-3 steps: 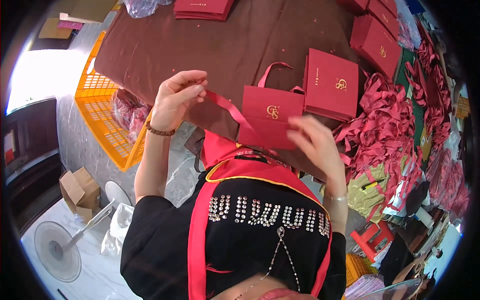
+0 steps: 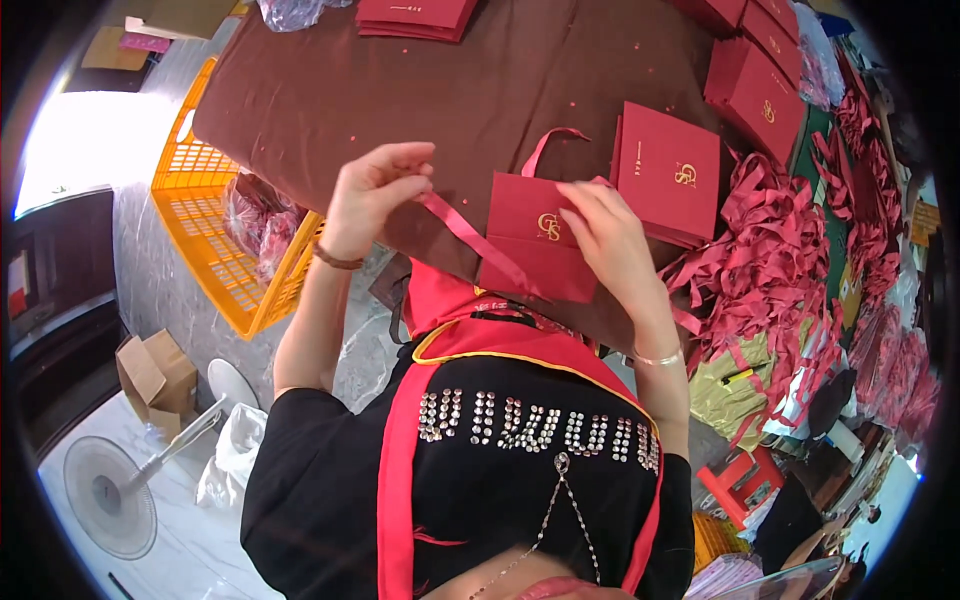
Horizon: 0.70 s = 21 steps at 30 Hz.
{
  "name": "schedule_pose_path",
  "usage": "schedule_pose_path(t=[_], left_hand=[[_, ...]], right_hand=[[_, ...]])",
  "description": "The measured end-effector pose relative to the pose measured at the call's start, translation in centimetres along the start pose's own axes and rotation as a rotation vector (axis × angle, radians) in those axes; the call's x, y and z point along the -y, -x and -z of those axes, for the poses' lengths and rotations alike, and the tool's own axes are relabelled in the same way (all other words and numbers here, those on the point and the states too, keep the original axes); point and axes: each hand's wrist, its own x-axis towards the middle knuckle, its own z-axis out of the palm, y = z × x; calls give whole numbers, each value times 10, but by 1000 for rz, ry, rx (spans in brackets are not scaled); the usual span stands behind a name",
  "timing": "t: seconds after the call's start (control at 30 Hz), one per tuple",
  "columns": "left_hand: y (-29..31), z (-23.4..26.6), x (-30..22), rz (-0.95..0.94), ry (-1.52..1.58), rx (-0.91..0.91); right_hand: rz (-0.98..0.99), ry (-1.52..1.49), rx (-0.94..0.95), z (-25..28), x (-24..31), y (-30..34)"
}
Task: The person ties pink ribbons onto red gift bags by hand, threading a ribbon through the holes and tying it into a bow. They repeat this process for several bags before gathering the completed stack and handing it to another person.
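A small red paper bag [image 2: 525, 210] with gold print lies at the table's near edge, its lower part partly folded over. My left hand [image 2: 380, 195] pinches the end of a red ribbon [image 2: 465, 235] that runs slantwise down to the bag's lower left. Over the bag's upper right corner is my right hand [image 2: 612, 240], fingers stretched out and thumb apart, covering part of the bag. Another red ribbon loop [image 2: 550, 145] curls on the cloth behind the bag's top edge. Close by on the right sits a stack of similar red bags [image 2: 668, 170].
Brown cloth [image 2: 450, 90] covers the table. More red bags [image 2: 755, 95] stand at the far right, others [image 2: 418, 15] at the far edge. A heap of red ribbons [image 2: 750, 260] lies right. An orange crate [image 2: 205, 240] and a white fan [image 2: 110, 500] are at left.
My right hand has moved up from the bag's lower right side to its upper right corner. My left hand has shifted slightly right, still pinching the ribbon.
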Motion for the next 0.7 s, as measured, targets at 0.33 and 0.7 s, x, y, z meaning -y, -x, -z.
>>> schedule_pose_path(t=[0.33, 0.7], left_hand=[[14, -56, 50, -76, -602, 52], [5, -75, 68, -375, -804, -80]], right_hand=[[-67, 271, 185, -22, 5, -18], [-348, -147, 299, -14, 4, -19]])
